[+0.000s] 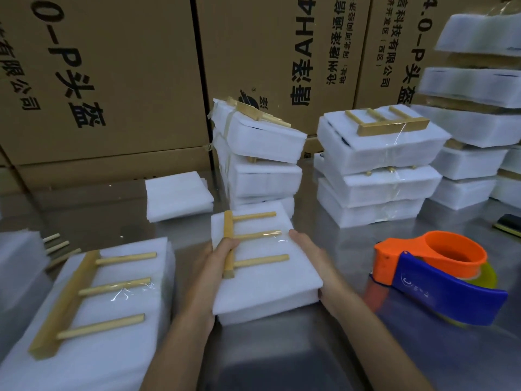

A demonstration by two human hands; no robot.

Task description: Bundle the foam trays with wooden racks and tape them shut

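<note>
Foam bundle (93,306) with wooden rack taped on top, worktop's near-left corner. Left hand (217,266) grips the centre bundle (262,280) at its rack (229,244); right hand (313,258) lies flat-fingered along its right edge. Tape dispenser (434,277) toward the right edge, finished stacks (377,165) behind.

Person, head view; two limbs visible.

Left forearm (180,342): bare from the lower frame edge to the wrist; no sleeve, watch or band shows on it.

Left hand (217,266): bare, ungloved; no ring to be seen on the parts that show.

Right forearm (375,342): bare likewise, from the lower right of centre up to the wrist; no cuff in view.

Right hand (307,252): bare, ungloved; slightly blurred, so nails and fine marks cannot be made out.
</note>
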